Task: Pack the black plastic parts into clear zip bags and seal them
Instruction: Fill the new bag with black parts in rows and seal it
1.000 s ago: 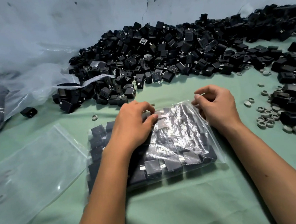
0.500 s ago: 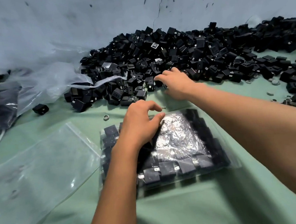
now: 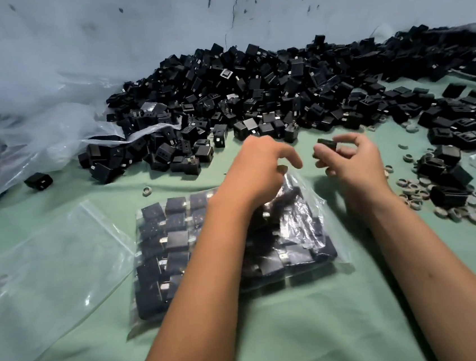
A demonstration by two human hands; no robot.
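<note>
Hands [image 3: 302, 164] above bag mouth [image 3: 298, 180]

Cracked grey wall [image 3: 213, 12]; green table cover [image 3: 306, 335].

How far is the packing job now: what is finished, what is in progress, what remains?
Done: the zip bag under the hands looks nearly filled with black parts. In hand: the right hand pinches one black part, and the left hand is at the bag's mouth. Left: sealing it, the large pile, and the empty bag.
</note>
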